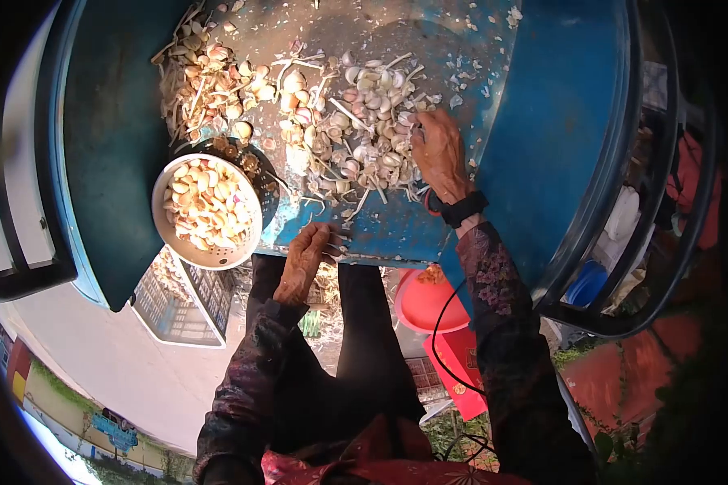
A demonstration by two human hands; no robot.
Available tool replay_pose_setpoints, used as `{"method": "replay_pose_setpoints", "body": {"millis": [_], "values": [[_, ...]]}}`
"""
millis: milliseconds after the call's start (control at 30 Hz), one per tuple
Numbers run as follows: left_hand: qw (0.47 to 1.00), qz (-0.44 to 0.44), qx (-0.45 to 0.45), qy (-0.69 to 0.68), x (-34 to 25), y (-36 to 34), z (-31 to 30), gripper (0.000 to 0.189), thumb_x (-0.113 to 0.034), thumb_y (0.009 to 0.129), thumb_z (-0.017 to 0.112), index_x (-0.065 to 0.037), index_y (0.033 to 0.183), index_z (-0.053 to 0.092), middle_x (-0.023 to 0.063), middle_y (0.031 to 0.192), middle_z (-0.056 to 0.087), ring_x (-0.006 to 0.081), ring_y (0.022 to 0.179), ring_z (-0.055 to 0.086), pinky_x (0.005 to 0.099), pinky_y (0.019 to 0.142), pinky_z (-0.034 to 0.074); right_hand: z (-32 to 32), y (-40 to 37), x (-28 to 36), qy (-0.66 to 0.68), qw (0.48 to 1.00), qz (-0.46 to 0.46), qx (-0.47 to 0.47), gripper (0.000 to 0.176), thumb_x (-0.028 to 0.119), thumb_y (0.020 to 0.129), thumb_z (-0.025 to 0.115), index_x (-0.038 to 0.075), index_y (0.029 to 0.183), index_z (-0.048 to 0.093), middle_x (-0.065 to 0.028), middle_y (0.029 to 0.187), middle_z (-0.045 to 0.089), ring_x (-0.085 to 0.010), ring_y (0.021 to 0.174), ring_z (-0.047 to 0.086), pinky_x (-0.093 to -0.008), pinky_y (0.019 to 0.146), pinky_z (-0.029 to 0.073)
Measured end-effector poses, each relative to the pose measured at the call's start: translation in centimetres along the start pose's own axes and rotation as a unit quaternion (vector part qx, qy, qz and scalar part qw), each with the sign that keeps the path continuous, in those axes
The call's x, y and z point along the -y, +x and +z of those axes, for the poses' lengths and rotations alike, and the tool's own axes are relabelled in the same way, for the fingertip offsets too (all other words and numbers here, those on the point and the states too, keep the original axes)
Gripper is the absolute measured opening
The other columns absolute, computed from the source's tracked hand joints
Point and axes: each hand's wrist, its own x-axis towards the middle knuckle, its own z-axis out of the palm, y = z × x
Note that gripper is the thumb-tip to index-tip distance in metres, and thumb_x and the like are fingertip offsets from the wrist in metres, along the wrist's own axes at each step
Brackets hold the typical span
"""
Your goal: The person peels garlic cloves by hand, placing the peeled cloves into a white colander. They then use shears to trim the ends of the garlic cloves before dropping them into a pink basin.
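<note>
Garlic cloves and bulbs (380,95) lie heaped with dry stalks and skins on the blue tabletop. At the right side of this heap is my right hand (441,153), its fingers curled down against the garlic. What its fingertips hold, if anything, is hidden. My left hand (306,260) hovers at the table's near edge, palm down, fingers loosely stretched, and no object can be made out in it. Left of that hand, a white colander (163,212) full of peeled garlic cloves (206,202) sits tilted at the edge. A black band (465,208) circles my right wrist.
Another garlic heap (210,81) with stalks covers the table's upper left. Below the table are a grey plastic crate (206,303), a red basin (429,303) and a red box (461,368). A black cable (437,339) hangs beside my right sleeve. Dark curved rails (663,267) flank the table.
</note>
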Motion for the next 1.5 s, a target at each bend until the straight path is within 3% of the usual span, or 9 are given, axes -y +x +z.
{"method": "replay_pose_setpoints", "body": {"millis": [300, 400, 433, 567, 833, 900, 1167, 1233, 1500], "values": [[0.979, 0.179, -0.024, 0.097, -5.2, 5.0, 2.8, 0.025, -0.02, 0.097, 0.049, -0.001, 0.112, 0.057, 0.0041, 0.089, 0.06, 0.01, 0.075, 0.054, 0.0275, 0.067, 0.049, 2.9, -2.0, 2.9, 0.055, 0.998, 0.029, 0.032, 0.017, 0.001, 0.081, 0.057, -0.004, 0.097, 0.06, -0.0194, 0.087, 0.06, -0.0389, 0.081, 0.059, -0.045, 0.072, 0.048], [0.886, 0.3, -0.077, 0.345, -7.6, 8.9, 3.7, 0.026, -0.015, 0.094, 0.052, -0.001, 0.116, 0.056, 0.0119, 0.093, 0.063, 0.0182, 0.081, 0.06, 0.0288, 0.072, 0.048, 2.4, -2.4, 3.4, 0.097, 0.993, 0.063, 0.003, 0.017, 0.002, 0.082, 0.057, -0.004, 0.098, 0.06, -0.0195, 0.087, 0.061, -0.0392, 0.081, 0.06, -0.0449, 0.071, 0.049], [0.868, 0.357, -0.09, 0.334, -8.0, 9.8, 4.3, 0.028, -0.001, 0.083, 0.052, 0.001, 0.11, 0.058, 0.0223, 0.094, 0.059, 0.0399, 0.087, 0.059, 0.0444, 0.075, 0.048, 2.5, -1.8, 3.5, 0.098, 0.994, 0.056, -0.003, 0.017, 0.003, 0.081, 0.06, -0.005, 0.097, 0.06, -0.0219, 0.087, 0.061, -0.0404, 0.083, 0.06, -0.0452, 0.07, 0.049], [0.747, 0.361, -0.071, 0.554, -8.7, 10.2, 4.6, 0.048, 0.002, 0.076, 0.054, -0.003, 0.123, 0.048, 0.0212, 0.105, 0.051, 0.0399, 0.099, 0.054, 0.0475, 0.079, 0.048, 4.1, 0.0, 4.3, 0.004, 0.996, 0.067, 0.06, 0.02, 0.004, 0.076, 0.066, -0.006, 0.093, 0.061, -0.025, 0.081, 0.06, -0.0413, 0.081, 0.061, -0.0462, 0.069, 0.049], [0.796, 0.353, -0.15, 0.469, -3.7, 6.1, 0.9, 0.034, -0.006, 0.082, 0.056, -0.001, 0.115, 0.054, 0.0205, 0.1, 0.056, 0.0382, 0.09, 0.057, 0.0436, 0.075, 0.049, 4.5, -1.1, 3.2, 0.178, 0.974, 0.136, 0.024, 0.017, 0.0, 0.076, 0.06, -0.004, 0.092, 0.062, -0.0201, 0.079, 0.061, -0.0354, 0.074, 0.062, -0.042, 0.065, 0.049], [0.922, 0.224, -0.156, 0.274, -3.1, 5.6, 0.6, 0.021, -0.007, 0.085, 0.057, 0.002, 0.104, 0.059, 0.0196, 0.093, 0.059, 0.038, 0.082, 0.059, 0.0431, 0.072, 0.048, 3.6, -1.6, 3.5, 0.141, 0.984, 0.107, 0.005, 0.019, 0.001, 0.076, 0.061, -0.004, 0.094, 0.061, -0.0205, 0.081, 0.061, -0.0357, 0.075, 0.062, -0.0433, 0.066, 0.049], [0.8, 0.435, -0.162, 0.379, -7.6, 8.8, 3.8, 0.021, -0.016, 0.091, 0.057, 0.001, 0.103, 0.062, 0.0134, 0.089, 0.063, 0.0214, 0.073, 0.062, 0.0349, 0.064, 0.047, 4.6, -1.1, 3.7, -0.003, 0.996, 0.045, 0.081, 0.018, 0.005, 0.075, 0.066, -0.004, 0.089, 0.059, -0.0227, 0.089, 0.059, -0.0388, 0.08, 0.06, -0.047, 0.067, 0.048], [0.969, 0.145, -0.098, 0.175, -8.5, 8.4, 3.7, 0.032, -0.029, 0.095, 0.053, 0.001, 0.104, 0.061, 0.0112, 0.096, 0.064, 0.0179, 0.081, 0.061, 0.0334, 0.069, 0.048, 4.1, -0.8, 3.9, 0.008, 0.995, 0.054, 0.078, 0.019, 0.006, 0.075, 0.067, -0.004, 0.088, 0.059, -0.0223, 0.088, 0.06, -0.0381, 0.079, 0.061, -0.0459, 0.067, 0.049], [0.991, 0.04, -0.009, -0.126, -3.9, 4.6, 0.1, 0.034, -0.034, 0.097, 0.05, -0.005, 0.111, 0.058, 0.0024, 0.092, 0.062, 0.0113, 0.08, 0.058, 0.0273, 0.068, 0.047, 3.2, -1.0, 7.1, 0.117, 0.988, 0.012, 0.103, 0.028, 0.007, 0.08, 0.066, -0.001, 0.106, 0.061, -0.0162, 0.09, 0.062, -0.0297, 0.076, 0.063, -0.0387, 0.066, 0.05]]}}
